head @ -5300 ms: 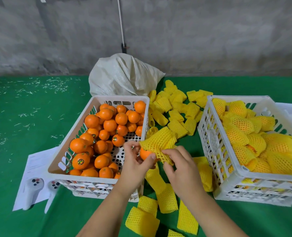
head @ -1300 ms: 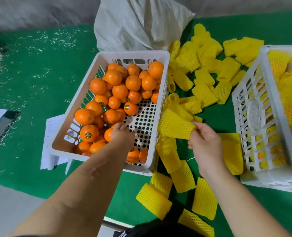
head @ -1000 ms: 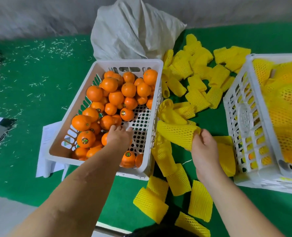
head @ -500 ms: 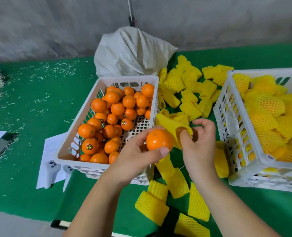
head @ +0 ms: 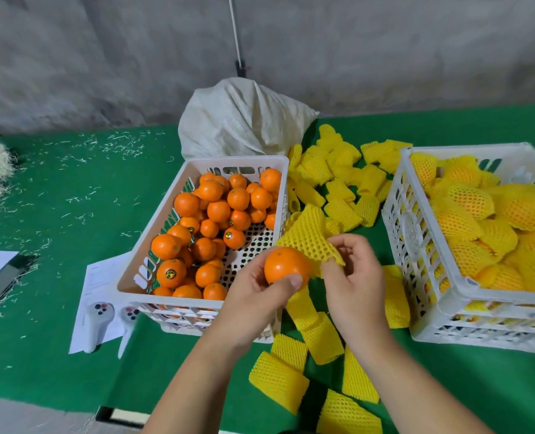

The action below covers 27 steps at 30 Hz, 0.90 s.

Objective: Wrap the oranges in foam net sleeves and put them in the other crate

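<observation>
My left hand (head: 253, 296) grips a bare orange (head: 283, 266) in front of the near right corner of the left crate. My right hand (head: 354, 277) pinches a yellow foam net sleeve (head: 308, 238) by its lower edge, and the sleeve's mouth touches the orange's right side. The left white crate (head: 153, 245) holds several unwrapped oranges (head: 217, 211). The right white crate (head: 394, 214) is filled with several oranges wrapped in yellow net (head: 466, 198).
Loose yellow sleeves lie between the crates (head: 338, 183) and in front of me (head: 278, 379) on the green table (head: 56, 189). A white sack (head: 241, 120) sits behind the left crate. Paper and two white controllers (head: 98, 321) lie left of it.
My left hand picked an orange out of the left crate and brought it to the sleeve held by my right hand. The sleeve's opening now meets the orange.
</observation>
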Each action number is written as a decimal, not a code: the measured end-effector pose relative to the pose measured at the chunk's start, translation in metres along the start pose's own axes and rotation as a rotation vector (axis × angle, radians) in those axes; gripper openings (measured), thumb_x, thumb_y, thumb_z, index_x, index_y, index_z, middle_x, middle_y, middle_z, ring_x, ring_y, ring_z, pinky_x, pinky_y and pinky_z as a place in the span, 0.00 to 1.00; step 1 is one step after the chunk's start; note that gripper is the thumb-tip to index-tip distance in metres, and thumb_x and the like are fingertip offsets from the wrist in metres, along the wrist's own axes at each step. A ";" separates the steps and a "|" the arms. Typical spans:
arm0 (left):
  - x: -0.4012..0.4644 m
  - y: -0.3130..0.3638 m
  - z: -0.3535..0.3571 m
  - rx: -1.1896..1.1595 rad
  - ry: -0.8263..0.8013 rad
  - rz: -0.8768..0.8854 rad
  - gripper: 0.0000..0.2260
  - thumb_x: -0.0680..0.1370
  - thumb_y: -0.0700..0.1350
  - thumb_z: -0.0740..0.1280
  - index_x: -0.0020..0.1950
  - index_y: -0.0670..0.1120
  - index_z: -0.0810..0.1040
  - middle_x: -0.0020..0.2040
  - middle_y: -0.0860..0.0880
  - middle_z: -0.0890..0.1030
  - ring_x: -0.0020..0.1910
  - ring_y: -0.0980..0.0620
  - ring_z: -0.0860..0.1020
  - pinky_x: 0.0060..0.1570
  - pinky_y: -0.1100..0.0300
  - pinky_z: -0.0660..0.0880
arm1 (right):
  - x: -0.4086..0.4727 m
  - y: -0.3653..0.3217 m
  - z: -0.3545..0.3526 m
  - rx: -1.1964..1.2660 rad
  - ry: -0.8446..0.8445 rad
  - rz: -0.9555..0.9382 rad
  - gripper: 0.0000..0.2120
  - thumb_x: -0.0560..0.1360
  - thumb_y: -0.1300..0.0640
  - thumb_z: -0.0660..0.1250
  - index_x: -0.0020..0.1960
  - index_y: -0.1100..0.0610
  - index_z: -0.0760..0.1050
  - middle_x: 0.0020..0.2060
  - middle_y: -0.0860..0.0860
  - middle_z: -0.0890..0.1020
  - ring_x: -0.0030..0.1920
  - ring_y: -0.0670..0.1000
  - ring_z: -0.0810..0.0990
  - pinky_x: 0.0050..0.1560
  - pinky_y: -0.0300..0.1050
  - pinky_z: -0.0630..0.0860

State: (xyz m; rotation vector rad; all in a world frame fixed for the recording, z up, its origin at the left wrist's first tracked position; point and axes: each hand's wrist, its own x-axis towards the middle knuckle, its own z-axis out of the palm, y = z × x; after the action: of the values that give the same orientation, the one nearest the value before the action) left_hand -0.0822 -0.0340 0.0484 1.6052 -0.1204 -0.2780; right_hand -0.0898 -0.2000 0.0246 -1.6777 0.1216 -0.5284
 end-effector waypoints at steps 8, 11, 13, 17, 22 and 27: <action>0.016 -0.007 0.022 0.135 -0.002 0.304 0.29 0.79 0.47 0.74 0.70 0.62 0.58 0.61 0.55 0.77 0.54 0.55 0.83 0.53 0.58 0.81 | -0.017 -0.011 -0.003 0.026 0.019 -0.061 0.11 0.77 0.46 0.66 0.56 0.49 0.79 0.49 0.42 0.82 0.52 0.48 0.82 0.47 0.39 0.80; 0.017 -0.010 0.021 0.517 -0.037 0.401 0.32 0.80 0.54 0.73 0.79 0.62 0.60 0.70 0.57 0.69 0.68 0.63 0.73 0.60 0.70 0.74 | -0.015 -0.013 -0.010 0.040 -0.023 -0.045 0.10 0.79 0.43 0.63 0.56 0.43 0.79 0.48 0.42 0.83 0.51 0.47 0.83 0.45 0.36 0.79; 0.019 -0.010 0.021 0.618 -0.005 0.449 0.29 0.80 0.56 0.72 0.79 0.60 0.64 0.69 0.56 0.69 0.67 0.68 0.71 0.58 0.74 0.71 | -0.012 -0.011 -0.012 -0.032 -0.048 -0.077 0.09 0.80 0.45 0.62 0.56 0.44 0.79 0.48 0.42 0.82 0.49 0.47 0.82 0.44 0.37 0.78; 0.023 -0.009 0.023 0.081 0.185 0.233 0.18 0.79 0.51 0.72 0.68 0.57 0.73 0.57 0.55 0.83 0.57 0.55 0.82 0.54 0.59 0.79 | -0.006 0.001 -0.013 -0.428 -0.075 -0.501 0.10 0.81 0.54 0.65 0.56 0.57 0.80 0.49 0.49 0.80 0.49 0.51 0.78 0.46 0.44 0.77; 0.025 -0.009 0.039 -0.417 0.203 -0.078 0.14 0.84 0.51 0.65 0.69 0.50 0.78 0.58 0.37 0.83 0.55 0.42 0.81 0.55 0.43 0.78 | -0.011 0.005 0.001 -0.415 -0.018 -0.548 0.09 0.80 0.56 0.67 0.57 0.59 0.81 0.54 0.53 0.76 0.54 0.54 0.78 0.51 0.43 0.79; 0.029 -0.015 0.044 -0.514 0.016 -0.031 0.14 0.80 0.52 0.66 0.62 0.46 0.80 0.43 0.40 0.74 0.42 0.46 0.72 0.42 0.54 0.75 | -0.004 0.005 -0.004 -0.252 -0.006 -0.503 0.10 0.82 0.58 0.62 0.61 0.56 0.77 0.60 0.50 0.75 0.61 0.49 0.78 0.60 0.38 0.77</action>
State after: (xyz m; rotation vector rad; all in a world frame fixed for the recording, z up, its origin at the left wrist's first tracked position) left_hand -0.0668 -0.0829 0.0290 1.0997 -0.0083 -0.2926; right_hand -0.0938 -0.2032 0.0191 -1.9632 -0.2568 -0.9125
